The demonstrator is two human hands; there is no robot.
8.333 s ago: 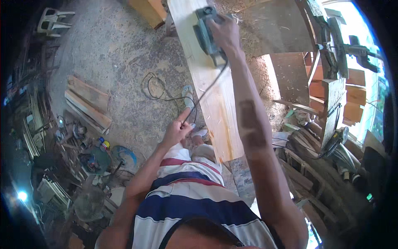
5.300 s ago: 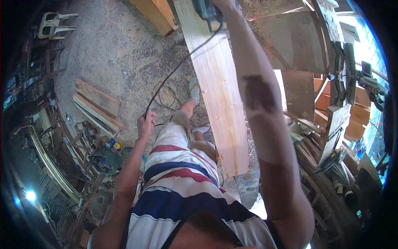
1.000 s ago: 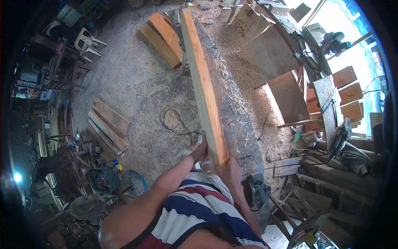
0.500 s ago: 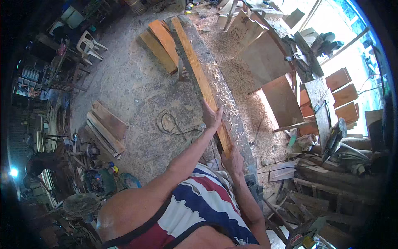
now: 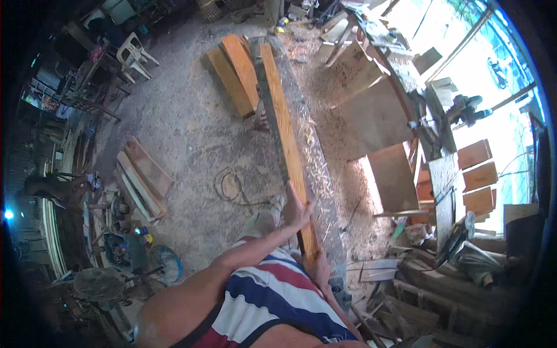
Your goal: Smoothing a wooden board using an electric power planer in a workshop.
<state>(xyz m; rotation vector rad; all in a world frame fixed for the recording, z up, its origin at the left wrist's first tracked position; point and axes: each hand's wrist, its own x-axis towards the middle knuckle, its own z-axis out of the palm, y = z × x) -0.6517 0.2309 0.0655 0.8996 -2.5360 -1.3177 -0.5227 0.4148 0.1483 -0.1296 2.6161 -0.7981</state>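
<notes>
A long, narrow orange-brown board point(image 5: 274, 93) runs along the shavings-covered bench point(image 5: 310, 156). My left hand point(image 5: 299, 209) grips it partway up from the near end, fingers around its edge. My right hand point(image 5: 319, 268) holds the near end, close against my striped shirt. A dark power tool point(image 5: 342, 294) sits at the bench's near end, mostly hidden beside my right forearm.
Two orange planks point(image 5: 241, 69) lie left of the bench's far end. A cord point(image 5: 232, 188), loose boards point(image 5: 142, 177) and a white chair point(image 5: 130, 55) are on the floor. Wood sheets point(image 5: 389, 180) and a cluttered bench point(image 5: 441, 174) stand right.
The pale wide board and held planer from several seconds ago have given way to this narrow board, gripped in both hands. Since a second ago it has turned, and my left hand has moved forward along it.
</notes>
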